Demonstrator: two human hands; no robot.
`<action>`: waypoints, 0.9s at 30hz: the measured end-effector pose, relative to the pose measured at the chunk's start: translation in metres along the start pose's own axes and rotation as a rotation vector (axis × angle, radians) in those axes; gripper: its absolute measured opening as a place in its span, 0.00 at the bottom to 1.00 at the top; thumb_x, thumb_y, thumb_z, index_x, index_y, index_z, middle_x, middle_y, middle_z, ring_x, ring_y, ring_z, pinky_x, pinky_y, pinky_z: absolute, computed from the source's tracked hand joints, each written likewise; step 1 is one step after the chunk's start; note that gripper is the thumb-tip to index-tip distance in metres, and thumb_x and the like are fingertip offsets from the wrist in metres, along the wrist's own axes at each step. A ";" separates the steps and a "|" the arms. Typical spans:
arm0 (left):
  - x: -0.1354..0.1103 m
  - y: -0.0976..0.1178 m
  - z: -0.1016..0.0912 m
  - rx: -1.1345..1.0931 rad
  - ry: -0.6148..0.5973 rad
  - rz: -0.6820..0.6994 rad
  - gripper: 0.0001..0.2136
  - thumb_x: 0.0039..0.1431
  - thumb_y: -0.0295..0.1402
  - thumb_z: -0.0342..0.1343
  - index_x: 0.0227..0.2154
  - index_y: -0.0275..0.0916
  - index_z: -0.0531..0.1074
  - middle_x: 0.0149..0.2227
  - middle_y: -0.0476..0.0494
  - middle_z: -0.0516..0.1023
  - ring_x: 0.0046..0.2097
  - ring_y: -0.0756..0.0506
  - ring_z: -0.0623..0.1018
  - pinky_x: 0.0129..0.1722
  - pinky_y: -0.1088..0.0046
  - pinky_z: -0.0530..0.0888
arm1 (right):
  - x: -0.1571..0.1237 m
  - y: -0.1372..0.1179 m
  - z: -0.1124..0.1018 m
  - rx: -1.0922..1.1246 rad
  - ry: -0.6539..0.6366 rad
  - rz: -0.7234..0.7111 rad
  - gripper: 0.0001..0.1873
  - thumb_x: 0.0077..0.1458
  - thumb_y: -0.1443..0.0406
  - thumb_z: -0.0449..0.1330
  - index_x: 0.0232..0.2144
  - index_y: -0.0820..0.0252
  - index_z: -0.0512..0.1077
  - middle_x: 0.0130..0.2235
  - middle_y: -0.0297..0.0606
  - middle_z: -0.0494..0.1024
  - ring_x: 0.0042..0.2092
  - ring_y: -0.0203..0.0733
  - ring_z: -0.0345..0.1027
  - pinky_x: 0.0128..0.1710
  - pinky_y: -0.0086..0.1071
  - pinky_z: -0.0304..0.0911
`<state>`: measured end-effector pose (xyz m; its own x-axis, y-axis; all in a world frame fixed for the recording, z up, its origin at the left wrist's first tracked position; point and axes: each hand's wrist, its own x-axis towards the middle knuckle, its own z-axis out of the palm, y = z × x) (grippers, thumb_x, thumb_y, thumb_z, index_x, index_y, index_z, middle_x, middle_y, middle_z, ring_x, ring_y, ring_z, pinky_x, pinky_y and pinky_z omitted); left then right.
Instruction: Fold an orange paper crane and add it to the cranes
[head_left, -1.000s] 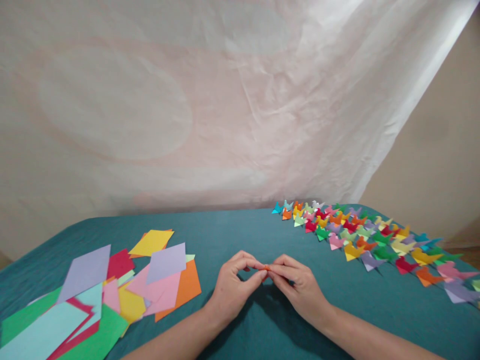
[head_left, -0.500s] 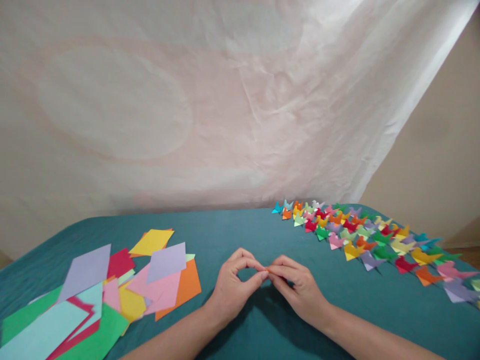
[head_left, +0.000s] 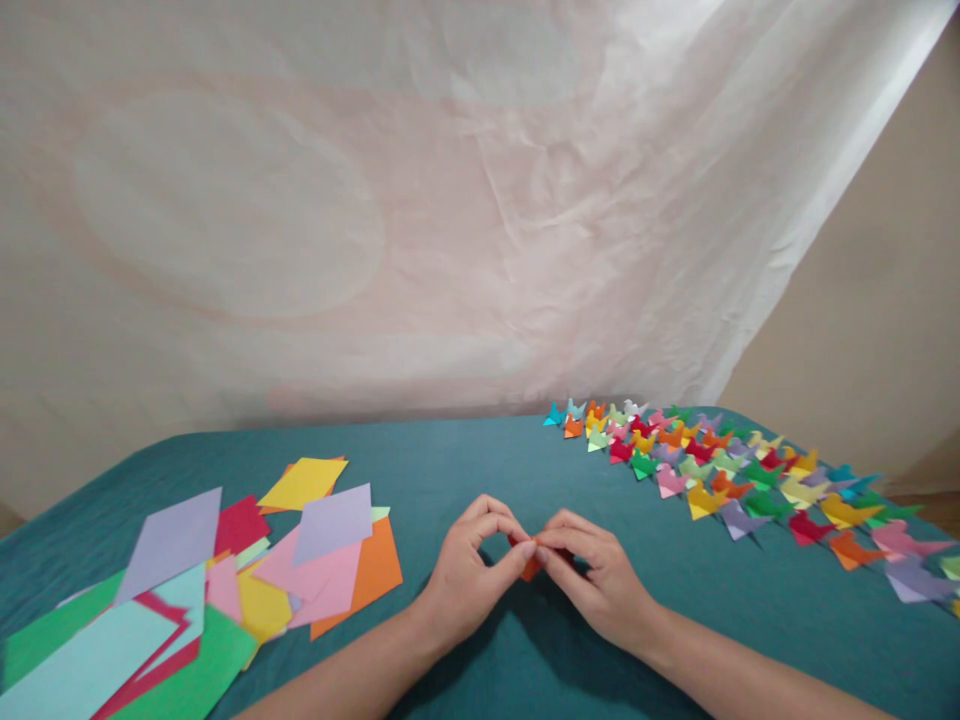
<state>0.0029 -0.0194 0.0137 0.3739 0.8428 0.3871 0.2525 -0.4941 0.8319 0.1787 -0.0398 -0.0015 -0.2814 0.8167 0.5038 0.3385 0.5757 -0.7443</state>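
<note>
A small piece of folded orange paper point(head_left: 531, 569) is pinched between my two hands, just above the table's middle. My left hand point(head_left: 480, 560) grips it from the left with thumb and index finger. From the other side, the thumb and fingers of my right hand point(head_left: 592, 570) close on it. Most of the paper is hidden behind the fingertips, so its full shape does not show.
Loose coloured paper sheets point(head_left: 330, 570) lie overlapping on the left of the teal-covered table point(head_left: 450, 460). Rows of small folded paper birds point(head_left: 705, 500) stand along the right. A pale cloth point(head_left: 420, 200) hangs behind the table.
More of the orange paper shows below the fingertips now. Both hands stay in nearly the same place, with the fingers slightly shifted.
</note>
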 end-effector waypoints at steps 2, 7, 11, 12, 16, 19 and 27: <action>0.000 -0.001 0.000 0.015 -0.013 0.012 0.04 0.55 0.29 0.55 0.27 0.38 0.72 0.32 0.48 0.69 0.37 0.49 0.72 0.40 0.74 0.67 | 0.001 -0.001 -0.001 0.007 0.013 0.019 0.09 0.57 0.67 0.54 0.32 0.60 0.75 0.29 0.37 0.70 0.31 0.37 0.65 0.32 0.30 0.61; 0.000 -0.004 0.002 0.024 -0.045 0.015 0.04 0.56 0.30 0.54 0.28 0.38 0.73 0.35 0.46 0.72 0.39 0.48 0.73 0.42 0.73 0.68 | 0.002 0.001 -0.001 0.032 0.044 0.082 0.10 0.58 0.65 0.54 0.29 0.60 0.74 0.28 0.37 0.71 0.31 0.37 0.65 0.33 0.30 0.61; 0.000 -0.005 0.004 0.005 -0.066 -0.022 0.05 0.56 0.30 0.54 0.27 0.38 0.72 0.34 0.46 0.75 0.37 0.49 0.74 0.41 0.73 0.68 | 0.003 0.004 -0.001 0.055 0.040 0.117 0.11 0.58 0.63 0.54 0.29 0.60 0.74 0.29 0.36 0.71 0.31 0.37 0.65 0.33 0.30 0.60; 0.000 -0.005 0.004 0.009 -0.065 -0.044 0.05 0.56 0.30 0.54 0.27 0.38 0.72 0.32 0.46 0.76 0.36 0.49 0.74 0.41 0.73 0.68 | 0.002 0.004 -0.001 0.057 0.036 0.124 0.11 0.58 0.63 0.54 0.29 0.60 0.74 0.29 0.37 0.71 0.31 0.37 0.65 0.33 0.30 0.60; -0.001 -0.005 0.005 0.039 -0.013 -0.126 0.02 0.53 0.30 0.56 0.27 0.37 0.70 0.30 0.48 0.75 0.34 0.48 0.74 0.38 0.73 0.69 | 0.002 0.004 -0.002 0.059 0.028 0.135 0.12 0.58 0.62 0.54 0.28 0.61 0.74 0.28 0.36 0.71 0.31 0.37 0.65 0.32 0.29 0.60; -0.001 -0.006 0.005 0.018 0.013 -0.132 0.03 0.52 0.29 0.57 0.29 0.37 0.68 0.30 0.48 0.74 0.34 0.48 0.74 0.37 0.73 0.69 | 0.002 0.004 -0.001 0.055 0.030 0.135 0.12 0.58 0.62 0.54 0.28 0.61 0.74 0.28 0.36 0.70 0.30 0.36 0.64 0.32 0.29 0.59; -0.001 -0.006 0.006 -0.021 -0.037 -0.137 0.04 0.52 0.29 0.56 0.31 0.37 0.68 0.30 0.48 0.75 0.33 0.49 0.75 0.36 0.73 0.71 | 0.003 0.006 -0.001 0.013 0.042 0.103 0.10 0.58 0.62 0.55 0.30 0.60 0.73 0.29 0.37 0.73 0.33 0.39 0.65 0.35 0.32 0.60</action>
<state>0.0068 -0.0187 0.0060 0.3696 0.8935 0.2551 0.2851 -0.3703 0.8841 0.1808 -0.0336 -0.0041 -0.2072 0.8727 0.4421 0.3523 0.4881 -0.7985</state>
